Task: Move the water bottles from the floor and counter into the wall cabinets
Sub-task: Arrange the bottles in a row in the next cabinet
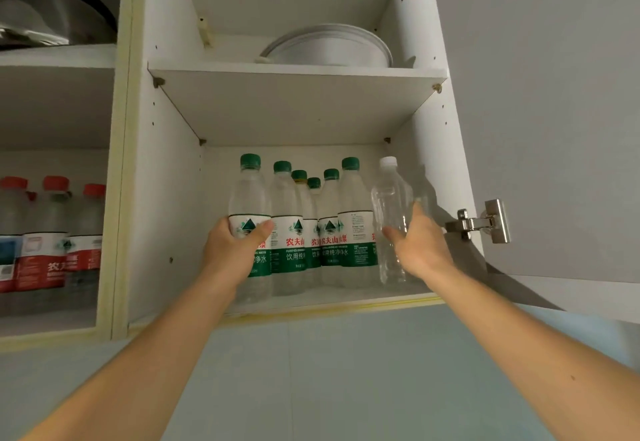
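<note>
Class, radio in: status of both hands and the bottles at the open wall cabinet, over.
Left hand grips leftmost green-capped clear plastic bottle. Right hand holds white-capped unlabelled clear bottle. Both upright on lower white cabinet shelf. Nothing blocking.

The lower shelf of the open wall cabinet serves as the landmark. On it stands a cluster of labelled water bottles. At the cluster's left end, the left hand grips the nearest bottle. At its right end, the right hand holds an unlabelled bottle. On the shelf above lies a stack of plates. In the compartment to the left stand more bottles. The cabinet door hangs open to the right.
</note>
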A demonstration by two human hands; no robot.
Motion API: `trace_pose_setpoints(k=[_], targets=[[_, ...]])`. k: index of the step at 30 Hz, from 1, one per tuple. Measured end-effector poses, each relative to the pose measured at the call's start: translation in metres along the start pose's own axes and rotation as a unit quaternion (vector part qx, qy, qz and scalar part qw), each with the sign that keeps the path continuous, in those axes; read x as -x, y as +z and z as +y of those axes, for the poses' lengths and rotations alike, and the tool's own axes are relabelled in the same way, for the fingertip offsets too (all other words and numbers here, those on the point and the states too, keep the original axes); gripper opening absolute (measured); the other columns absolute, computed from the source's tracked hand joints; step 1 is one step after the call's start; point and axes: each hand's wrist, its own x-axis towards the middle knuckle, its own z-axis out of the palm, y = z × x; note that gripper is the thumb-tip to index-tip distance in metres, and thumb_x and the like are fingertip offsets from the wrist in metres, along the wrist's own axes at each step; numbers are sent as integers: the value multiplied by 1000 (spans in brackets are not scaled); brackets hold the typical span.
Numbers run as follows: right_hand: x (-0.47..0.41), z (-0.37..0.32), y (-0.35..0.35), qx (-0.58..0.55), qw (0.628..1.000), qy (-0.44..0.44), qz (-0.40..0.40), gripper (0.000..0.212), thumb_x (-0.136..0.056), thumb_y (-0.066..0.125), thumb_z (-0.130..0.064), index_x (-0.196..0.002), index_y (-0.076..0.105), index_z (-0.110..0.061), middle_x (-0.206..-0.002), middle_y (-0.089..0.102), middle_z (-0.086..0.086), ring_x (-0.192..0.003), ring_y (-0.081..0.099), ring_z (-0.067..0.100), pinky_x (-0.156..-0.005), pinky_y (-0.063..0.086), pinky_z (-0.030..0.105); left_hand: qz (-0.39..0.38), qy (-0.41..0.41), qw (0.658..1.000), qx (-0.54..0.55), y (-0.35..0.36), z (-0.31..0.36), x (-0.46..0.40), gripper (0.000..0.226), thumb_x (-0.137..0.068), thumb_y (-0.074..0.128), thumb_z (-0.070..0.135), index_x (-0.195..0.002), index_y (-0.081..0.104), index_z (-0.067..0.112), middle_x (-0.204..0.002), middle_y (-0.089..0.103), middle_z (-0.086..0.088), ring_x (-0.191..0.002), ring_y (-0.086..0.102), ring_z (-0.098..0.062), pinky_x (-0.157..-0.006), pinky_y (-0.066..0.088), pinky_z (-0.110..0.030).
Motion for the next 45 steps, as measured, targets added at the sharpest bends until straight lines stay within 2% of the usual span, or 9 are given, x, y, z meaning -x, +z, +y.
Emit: trace_pose_setpoints(k=[6, 12, 16, 21, 27, 30, 34, 37, 45], targets=[[6, 10, 11, 61, 997, -13, 36, 77, -101, 53, -42, -160, 11, -14, -157, 31, 17, -140, 36, 40, -109, 39, 56, -12, 23, 996, -85, -8, 3, 0, 36, -89, 69, 51, -110, 59, 22, -100, 70, 3, -86, 68, -15, -59, 47, -27], [38, -17, 4, 41, 951, -246, 185, 55, -90, 64, -18, -142, 46, -13, -140, 40, 7, -125, 39, 29, -105, 38, 46, -49, 10, 983, -176, -27, 11, -8, 44, -90, 67, 53, -113, 58, 17, -106, 69, -4, -95, 66, -23, -83, 56, -43], [53, -59, 23, -6, 952, -304, 27, 42, -95, 61, -28, -135, 51, -21, -130, 49, -9, -106, 59, 11, -91, 55, 38, -61, -5, 977, -203, -40, 13, -13, 45, -89, 70, 51, -111, 58, 13, -109, 70, -9, -97, 67, -26, -90, 56, -48], [49, -100, 66, 21, 980, -164, -113, 77, -91, 69, -41, -152, 27, -19, -147, 41, 8, -125, 53, 28, -97, 48, 38, -61, -16, 977, -201, -52, 14, -20, 38, -86, 76, 44, -101, 64, 11, -99, 73, -13, -90, 70, -29, -87, 58, -51], [50, -114, 101, -16, 986, -83, -141, 72, -91, 71, -31, -143, 26, -13, -136, 46, 19, -109, 58, 34, -82, 54, 38, -68, -20, 961, -268, -64, 14, -31, 49, -87, 73, 50, -114, 61, 10, -98, 70, -7, -84, 68, -24, -71, 58, -38], [50, -111, 108, -48, 981, -82, -168, 56, -92, 70, -32, -132, 38, -11, -126, 59, 15, -109, 62, 32, -87, 58, 43, -38, 1, 939, -341, -64, 17, -29, 75, -89, 72, 45, -142, 31, 11, -103, 60, -5, -76, 59, -16, -57, 49, -28], [54, -108, 110, -64, 978, -97, -173, 52, -92, 71, -32, -130, 42, -12, -126, 64, 10, -111, 65, 27, -88, 59, 41, -57, 99, 882, -457, -64, 34, -38, 135, -78, 85, 37, -153, -27, 38, -157, 25, -17, -119, 57, -35, -91, 55, -43], [53, -103, 112, -28, 979, -103, -172, 51, -93, 69, -37, -130, 40, -16, -125, 62, 10, -108, 64, 27, -84, 58, 36, -114, 115, 831, -532, -68, 63, -59, 140, -69, 91, 39, -154, -21, 44, -166, -2, -13, -140, 39, -40, -107, 45, -50], [49, -101, 116, -29, 974, -99, -202, 55, -95, 66, -36, -137, 34, -19, -127, 60, 9, -109, 64, 26, -90, 58, 40, -175, 107, 688, -696, -59, 74, -105, 118, -51, 90, 65, -148, 29, 37, -146, 35, -13, -133, 37, -35, -110, 36, -52]])
